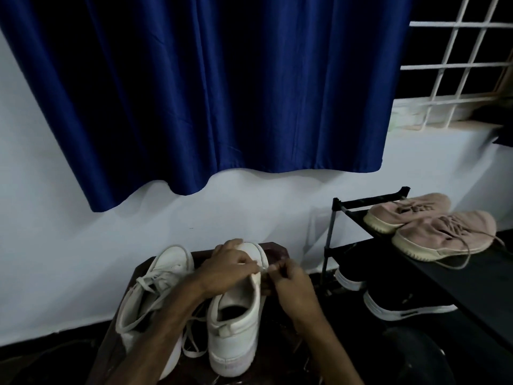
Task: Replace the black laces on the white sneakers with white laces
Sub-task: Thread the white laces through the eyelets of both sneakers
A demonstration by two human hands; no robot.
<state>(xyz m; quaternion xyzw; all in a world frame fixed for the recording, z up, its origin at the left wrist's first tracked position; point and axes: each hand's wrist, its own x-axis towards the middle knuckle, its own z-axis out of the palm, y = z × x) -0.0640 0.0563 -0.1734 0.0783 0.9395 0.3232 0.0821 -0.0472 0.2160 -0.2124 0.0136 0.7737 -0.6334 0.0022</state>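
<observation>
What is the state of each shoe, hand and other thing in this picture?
Left sneaker: laced in white, ends loose, untied.
Right sneaker: upright, front covered by the hands.
White lace: pinched between both hands.
Left hand: pinches the lace over the right sneaker.
Right hand: pinches the same lace.
Pink sneakers: on top of the rack, laces loose.
Curtain: hanging, window grille at right uncovered.

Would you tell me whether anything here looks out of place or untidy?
Mildly: on the left sneaker the white lace lies loose and untied, trailing between the sneakers; a pink shoe has its pink lace sprawled across the rack.
</observation>
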